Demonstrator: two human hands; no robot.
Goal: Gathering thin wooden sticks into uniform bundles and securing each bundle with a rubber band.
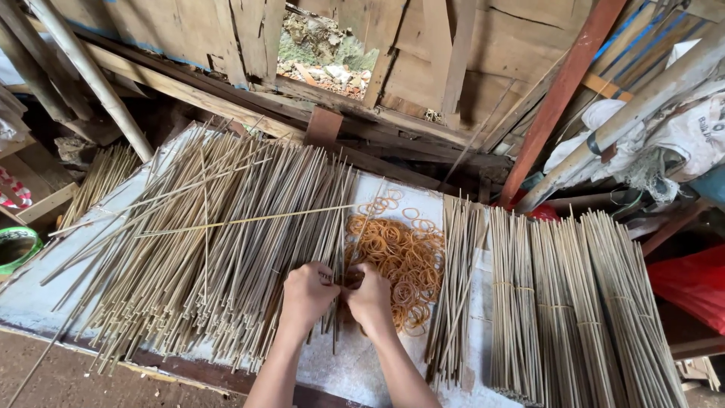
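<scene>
Gripping a thin bunch of sticks at the table's near edge, the left hand and right hand are both closed into fists, knuckles almost touching. Whether a rubber band is already pinched between the fingers cannot be told; the fists hide it. The bunch stands out from the right edge of the big loose heap and runs away from the person.

To do this well, the person would, by the look of it, want the bunch squeezed tight and its ends level, so that no stick slips sideways, and the neighbouring loose sticks kept out of the grip.

Just right of the hands lies a pile of orange bands, close enough to reach without letting go for long. Beyond it lie tied bundles in a row, well apart from the hands. A few long sticks lie crosswise over the heap and could snag. A green tub sits at far left, and a red bag at far right.
</scene>
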